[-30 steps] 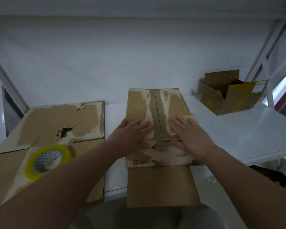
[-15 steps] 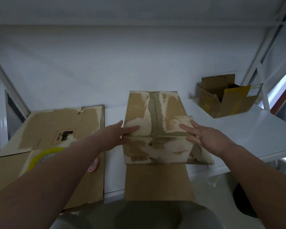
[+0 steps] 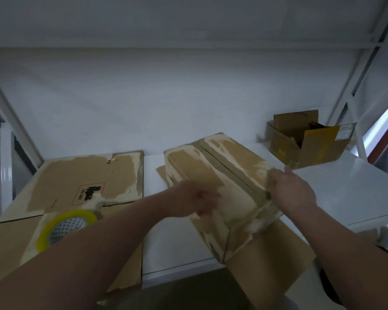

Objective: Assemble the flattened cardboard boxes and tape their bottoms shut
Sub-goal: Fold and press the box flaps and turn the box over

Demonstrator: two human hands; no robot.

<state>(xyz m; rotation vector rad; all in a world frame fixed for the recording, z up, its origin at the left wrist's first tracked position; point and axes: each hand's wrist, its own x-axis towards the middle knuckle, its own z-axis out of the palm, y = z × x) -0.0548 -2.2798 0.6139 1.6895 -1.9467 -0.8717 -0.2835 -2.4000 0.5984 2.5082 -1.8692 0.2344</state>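
Note:
A worn brown cardboard box (image 3: 224,175) with a strip of tape along its top seam stands on the white table (image 3: 345,193), turned at an angle. My left hand (image 3: 199,200) grips its near left edge, blurred by motion. My right hand (image 3: 291,191) grips the box's right near corner. An open flap (image 3: 267,260) hangs from the box over the table's front edge. A flattened cardboard box (image 3: 87,182) lies on the left, with a yellow tape roll (image 3: 65,227) on it.
An open cardboard box (image 3: 309,142) sits at the back right by the white shelf posts (image 3: 356,121). A white wall lies behind the table. A small piece of cardboard (image 3: 162,173) shows under the box's left side.
Both hands went from pressing the tape on top to gripping the box's sides. The box has turned clockwise and now lies at an angle.

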